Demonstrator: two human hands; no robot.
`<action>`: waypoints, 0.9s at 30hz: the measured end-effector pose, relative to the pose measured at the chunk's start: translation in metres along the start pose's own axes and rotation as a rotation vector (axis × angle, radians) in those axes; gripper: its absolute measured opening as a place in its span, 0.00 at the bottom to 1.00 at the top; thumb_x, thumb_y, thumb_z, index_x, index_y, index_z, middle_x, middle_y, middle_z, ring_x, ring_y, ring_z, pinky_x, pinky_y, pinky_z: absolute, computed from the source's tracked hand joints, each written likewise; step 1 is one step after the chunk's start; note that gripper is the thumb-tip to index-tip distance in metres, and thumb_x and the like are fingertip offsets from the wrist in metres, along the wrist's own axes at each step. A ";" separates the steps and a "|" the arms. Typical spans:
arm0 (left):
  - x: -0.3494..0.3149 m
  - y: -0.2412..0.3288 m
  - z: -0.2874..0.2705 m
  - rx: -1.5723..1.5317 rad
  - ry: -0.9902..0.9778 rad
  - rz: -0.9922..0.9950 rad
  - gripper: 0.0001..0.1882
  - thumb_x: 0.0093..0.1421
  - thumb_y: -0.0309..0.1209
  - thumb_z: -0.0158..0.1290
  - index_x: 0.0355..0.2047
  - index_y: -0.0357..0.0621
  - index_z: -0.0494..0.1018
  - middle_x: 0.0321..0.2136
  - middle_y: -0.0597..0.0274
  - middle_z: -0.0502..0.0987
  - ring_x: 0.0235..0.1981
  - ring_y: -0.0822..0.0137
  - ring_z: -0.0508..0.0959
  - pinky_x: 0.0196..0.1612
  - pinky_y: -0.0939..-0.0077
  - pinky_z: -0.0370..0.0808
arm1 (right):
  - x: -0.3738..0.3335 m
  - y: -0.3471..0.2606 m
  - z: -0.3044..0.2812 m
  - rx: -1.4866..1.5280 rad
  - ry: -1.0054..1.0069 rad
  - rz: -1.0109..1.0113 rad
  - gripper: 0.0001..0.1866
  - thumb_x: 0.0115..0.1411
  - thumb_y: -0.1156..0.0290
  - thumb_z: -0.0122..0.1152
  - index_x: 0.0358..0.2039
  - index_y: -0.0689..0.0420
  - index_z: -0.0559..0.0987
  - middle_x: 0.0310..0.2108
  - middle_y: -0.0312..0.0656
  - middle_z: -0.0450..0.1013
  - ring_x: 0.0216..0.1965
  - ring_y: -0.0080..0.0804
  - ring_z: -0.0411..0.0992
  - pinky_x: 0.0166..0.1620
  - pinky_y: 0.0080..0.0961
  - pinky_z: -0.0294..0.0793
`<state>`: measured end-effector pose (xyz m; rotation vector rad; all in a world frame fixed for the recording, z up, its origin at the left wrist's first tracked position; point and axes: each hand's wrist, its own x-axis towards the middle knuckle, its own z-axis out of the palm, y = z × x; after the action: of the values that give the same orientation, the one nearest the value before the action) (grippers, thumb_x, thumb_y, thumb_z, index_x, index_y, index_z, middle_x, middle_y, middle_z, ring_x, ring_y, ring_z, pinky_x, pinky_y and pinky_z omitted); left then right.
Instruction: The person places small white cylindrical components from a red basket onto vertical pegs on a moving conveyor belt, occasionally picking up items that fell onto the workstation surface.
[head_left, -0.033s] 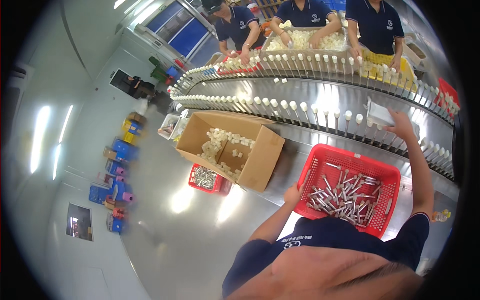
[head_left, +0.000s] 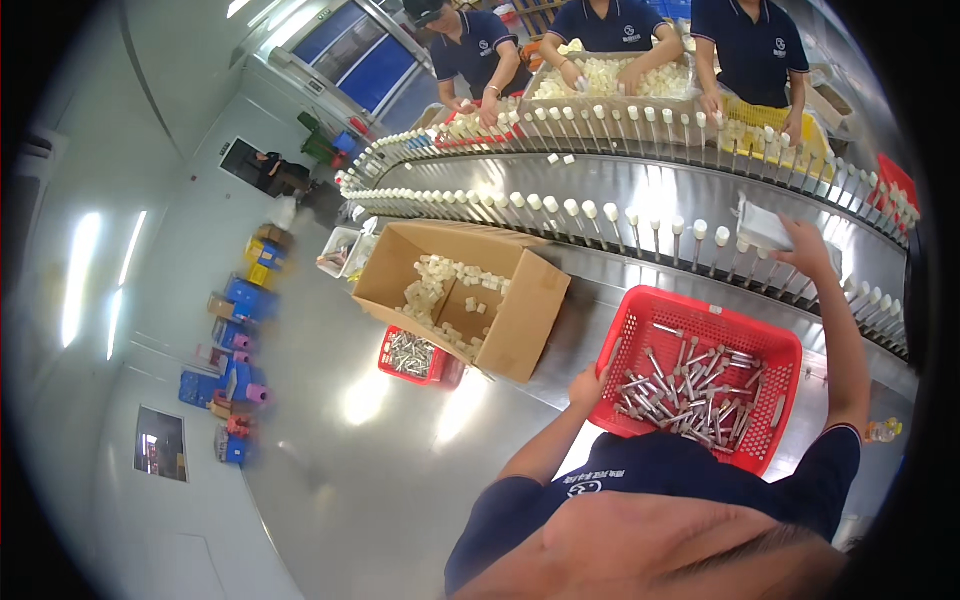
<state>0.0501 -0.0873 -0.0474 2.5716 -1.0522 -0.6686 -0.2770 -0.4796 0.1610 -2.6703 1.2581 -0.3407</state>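
Red basket (head_left: 745, 322) is gripped, likely for steadiness, by left hand (head_left: 587, 386); white pad (head_left: 763, 230) is held beyond it by right hand (head_left: 808, 250)

We see a red plastic basket (head_left: 790, 400) at the near right, its walls pierced with holes and its top open, with a loose heap of slim silvery pieces (head_left: 685, 390) with dull greyish-tan ends lying every which way inside. Beyond its far edge, toward the right, we find a flat white packet (head_left: 764, 230), tilted, with clear, crinkled film at its left edge.
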 end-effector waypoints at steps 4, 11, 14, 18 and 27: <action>-0.002 -0.003 0.002 0.007 0.011 0.021 0.25 0.60 0.54 0.40 0.41 0.44 0.67 0.31 0.42 0.77 0.34 0.43 0.77 0.35 0.50 0.73 | 0.005 0.000 -0.006 0.111 0.071 0.013 0.45 0.37 0.59 0.71 0.59 0.51 0.64 0.41 0.52 0.68 0.43 0.52 0.67 0.47 0.39 0.65; 0.000 -0.009 0.009 0.005 0.031 0.033 0.25 0.60 0.54 0.41 0.41 0.44 0.67 0.30 0.42 0.76 0.34 0.43 0.76 0.36 0.50 0.73 | -0.005 -0.019 0.016 -0.080 0.085 -0.060 0.45 0.36 0.57 0.71 0.57 0.52 0.65 0.37 0.50 0.68 0.40 0.49 0.66 0.46 0.39 0.65; -0.002 -0.006 0.006 0.024 0.012 0.024 0.24 0.60 0.53 0.40 0.40 0.44 0.67 0.29 0.42 0.76 0.33 0.43 0.76 0.35 0.50 0.73 | -0.011 0.001 0.014 -0.043 0.016 0.015 0.44 0.35 0.56 0.71 0.56 0.52 0.66 0.38 0.50 0.68 0.40 0.50 0.67 0.46 0.39 0.65; -0.001 -0.015 0.010 0.012 0.066 0.038 0.25 0.59 0.55 0.41 0.39 0.45 0.69 0.28 0.42 0.76 0.31 0.42 0.77 0.34 0.49 0.73 | -0.012 0.006 0.004 0.002 0.049 -0.019 0.44 0.36 0.57 0.71 0.56 0.52 0.66 0.37 0.50 0.69 0.39 0.50 0.67 0.45 0.38 0.66; -0.003 -0.008 0.009 0.003 0.056 0.040 0.24 0.60 0.54 0.41 0.37 0.44 0.68 0.28 0.42 0.76 0.32 0.43 0.76 0.34 0.50 0.72 | -0.019 -0.015 0.023 -0.066 0.129 -0.110 0.44 0.33 0.57 0.73 0.54 0.52 0.69 0.37 0.47 0.68 0.41 0.46 0.66 0.47 0.37 0.64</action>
<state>0.0486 -0.0805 -0.0580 2.5494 -1.0839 -0.5816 -0.2711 -0.4541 0.1406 -2.8210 1.1784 -0.5026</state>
